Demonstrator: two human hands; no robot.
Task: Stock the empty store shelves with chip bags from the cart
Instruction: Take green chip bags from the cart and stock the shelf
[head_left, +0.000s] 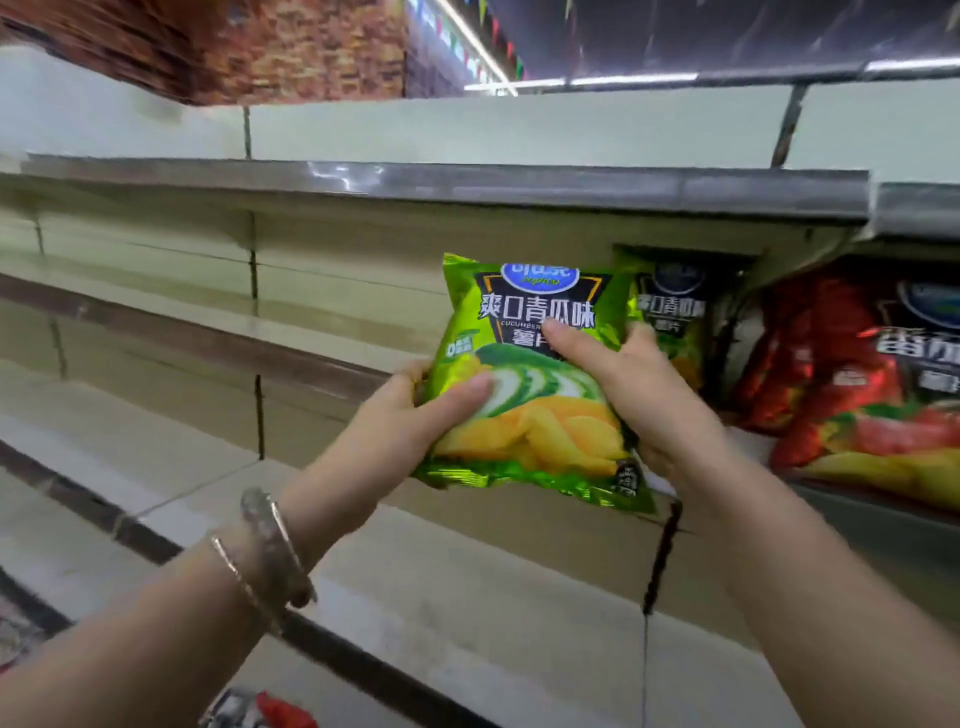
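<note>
Silver bangles (270, 556) ring the left wrist in the lower left of the frame. Just past them the left hand (410, 410) grips the lower left corner of a green bag (530, 415), with the thumb laid across the front and the fingers hidden behind. The right hand (644, 395) grips the bag's right edge, its thumb pressed on the printed front and its fingers curled round the side. The bag is upright at centre frame, front toward the camera, over a beige shelf (467, 571); whether its bottom edge touches the shelf cannot be told. Just behind it to the right, partly covered, a second green bag (670, 306) stands on the shelf. Further right is a red bag (852, 374), blurred. Above them a grey-edged upper shelf (467, 182) crosses the frame.
</note>
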